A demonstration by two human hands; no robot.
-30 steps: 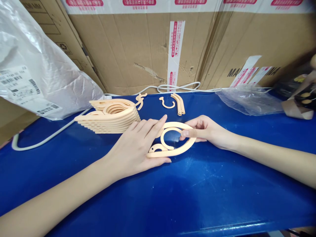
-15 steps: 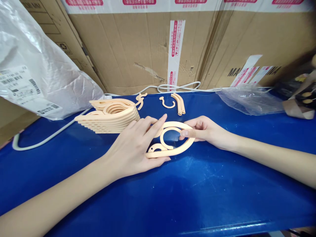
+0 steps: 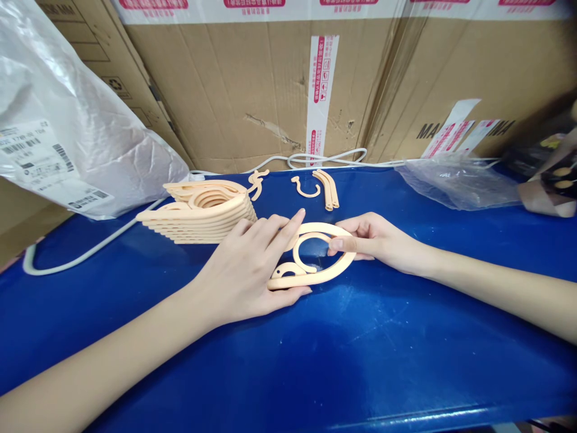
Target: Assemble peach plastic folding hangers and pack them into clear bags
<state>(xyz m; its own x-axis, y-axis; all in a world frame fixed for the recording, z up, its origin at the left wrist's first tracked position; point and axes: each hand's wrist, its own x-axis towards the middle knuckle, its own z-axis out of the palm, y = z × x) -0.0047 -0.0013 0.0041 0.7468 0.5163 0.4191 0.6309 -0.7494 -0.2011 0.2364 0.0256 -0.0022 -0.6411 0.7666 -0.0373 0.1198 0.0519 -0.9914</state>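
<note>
A cream plastic folding hanger (image 3: 331, 273), folded into a teardrop loop with its curved hook inside, is held between both hands just over the blue table. My left hand (image 3: 252, 264) grips its left end, the thumb along the near edge and the fingers over the far side, so that end is partly hidden. My right hand (image 3: 372, 237) pinches the rounded right end, thumb on top. Left of the hanger, close to my left hand's knuckles, sits a neat stack of matching folded hangers (image 3: 207, 210).
Behind the hands lie a loose cream hook (image 3: 309, 192), a pair of hanger arms (image 3: 327, 191) and small tangled hooks (image 3: 256, 182). A white cable (image 3: 85, 255) runs along the blue table (image 3: 315, 367). Cardboard boxes (image 3: 238, 78), a white parcel bag (image 3: 90, 132) and clear plastic (image 3: 460, 183) border it.
Almost nothing differs. The hanger and my left fingers have shifted very slightly; both hands keep their hold.
</note>
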